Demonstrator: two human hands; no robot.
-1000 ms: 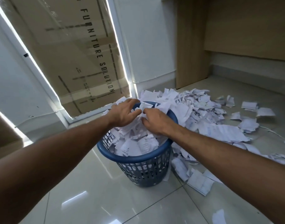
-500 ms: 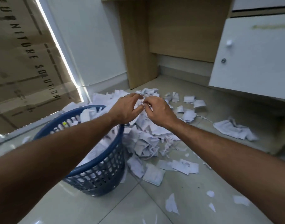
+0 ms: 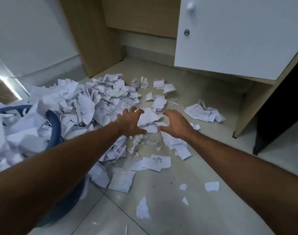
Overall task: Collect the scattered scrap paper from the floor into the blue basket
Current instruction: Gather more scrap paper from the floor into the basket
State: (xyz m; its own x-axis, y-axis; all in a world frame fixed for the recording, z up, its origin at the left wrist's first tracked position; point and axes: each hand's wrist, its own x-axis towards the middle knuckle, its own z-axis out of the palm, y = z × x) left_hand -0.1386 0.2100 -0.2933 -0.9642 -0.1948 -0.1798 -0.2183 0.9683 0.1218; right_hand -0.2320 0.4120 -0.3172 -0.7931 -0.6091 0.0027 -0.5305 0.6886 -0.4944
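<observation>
The blue basket stands at the left, heaped with white scrap paper, and my left forearm hides most of its wall. A large pile of torn white paper lies on the floor to its right. My left hand and my right hand reach out side by side over the pile's right edge, fingers spread. Between them lies a white scrap, which my left thumb and fingers touch. Neither hand grips anything.
Loose scraps lie on the pale tiled floor: a crumpled bunch to the right and flat sheets and small bits nearer to me. A white cabinet door hangs open above. A wooden desk panel stands behind.
Both hands left the basket and moved right over the floor pile, then spread apart with fingers opening. The view swung right, so the basket now sits at the left edge.
</observation>
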